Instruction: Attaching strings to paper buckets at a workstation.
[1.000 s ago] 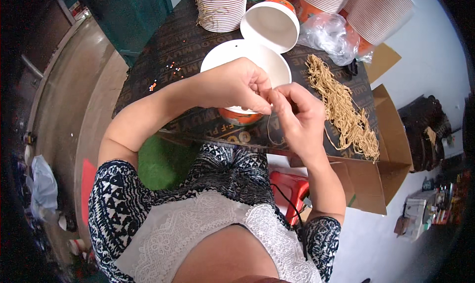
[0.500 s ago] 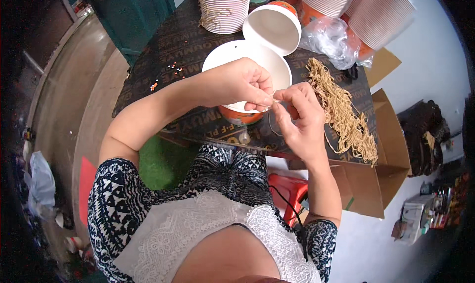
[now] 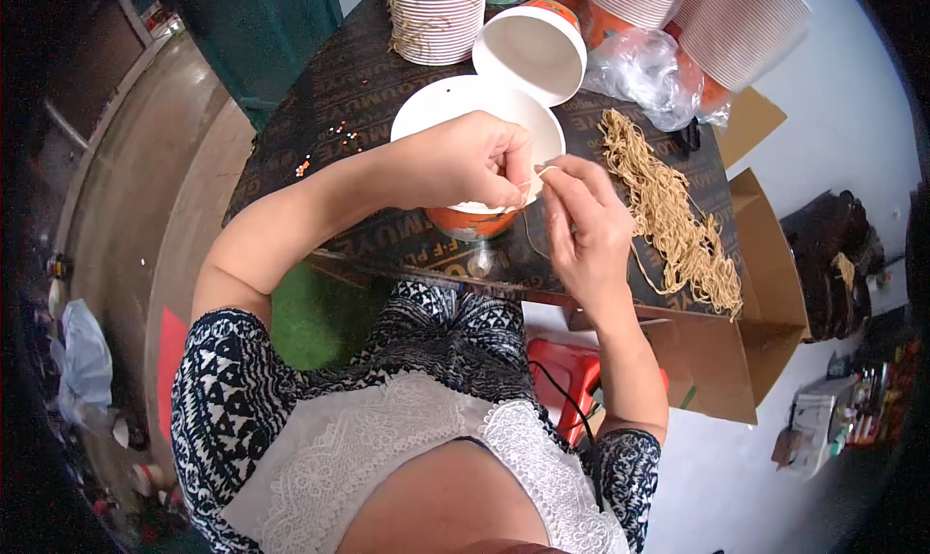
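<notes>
Pinching thin cord [image 3: 549, 169] at frame centre, clamped in left grip [image 3: 482, 162] and right grip [image 3: 591, 215], near orange paper bowl [image 3: 471, 225].

Near bowl [image 3: 470, 224], white inside, orange outside, upright on dark printed table [image 3: 281, 220]. Left hand [image 3: 491, 165] over near bowl's near-right rim, fingertips pinched on thin cord [image 3: 539, 174]. Right hand [image 3: 589, 213] just right of near bowl, thumb and index finger pinching same cord. Tan yarn heap [image 3: 668, 215] right of near bowl, open cardboard box [image 3: 770, 263] farther right. Small scattered beads [image 3: 302, 168] left of near bowl. Behind near bowl: tilted bowl [image 3: 528, 52], ribbed white bowl stack [image 3: 439, 16]. Behind and right: clear plastic bag [image 3: 639, 70]. Red stool [image 3: 562, 368] below near bowl's level.
</notes>
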A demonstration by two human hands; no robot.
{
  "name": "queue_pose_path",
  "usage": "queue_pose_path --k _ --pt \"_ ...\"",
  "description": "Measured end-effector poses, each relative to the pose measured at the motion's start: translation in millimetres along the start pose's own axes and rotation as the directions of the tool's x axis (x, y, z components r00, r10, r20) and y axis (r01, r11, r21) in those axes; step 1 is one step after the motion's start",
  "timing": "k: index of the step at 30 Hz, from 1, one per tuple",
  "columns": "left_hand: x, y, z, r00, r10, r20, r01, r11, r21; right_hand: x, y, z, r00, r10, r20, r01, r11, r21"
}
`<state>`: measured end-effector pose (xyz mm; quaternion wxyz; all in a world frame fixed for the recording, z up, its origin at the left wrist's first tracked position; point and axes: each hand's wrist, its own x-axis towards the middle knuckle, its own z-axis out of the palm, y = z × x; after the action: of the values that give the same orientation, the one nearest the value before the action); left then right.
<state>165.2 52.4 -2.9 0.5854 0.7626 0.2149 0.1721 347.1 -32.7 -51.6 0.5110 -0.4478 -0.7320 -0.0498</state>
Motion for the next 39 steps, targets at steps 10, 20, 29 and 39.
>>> queue_pose_path --k 10,20,29,39 --pt "-11 -17 30 0.8 0.559 -0.218 -0.168 0.557 0.813 4 -8 3 0.978 0.184 0.096 -0.2 0.961 0.19" --pt "-12 -34 28 0.688 0.7 -0.191 -0.314 0.525 0.791 7 -7 0 0.921 0.282 0.268 -0.363 0.871 0.33" --pt "-19 -16 23 0.837 0.457 -0.302 -0.255 0.813 0.523 -15 -17 17 0.991 -0.082 -0.109 0.074 0.994 -0.08" --pt "-2 -20 20 0.842 0.288 -0.456 -0.039 0.875 0.482 -37 -10 21 0.983 -0.168 0.073 0.176 0.977 -0.123"
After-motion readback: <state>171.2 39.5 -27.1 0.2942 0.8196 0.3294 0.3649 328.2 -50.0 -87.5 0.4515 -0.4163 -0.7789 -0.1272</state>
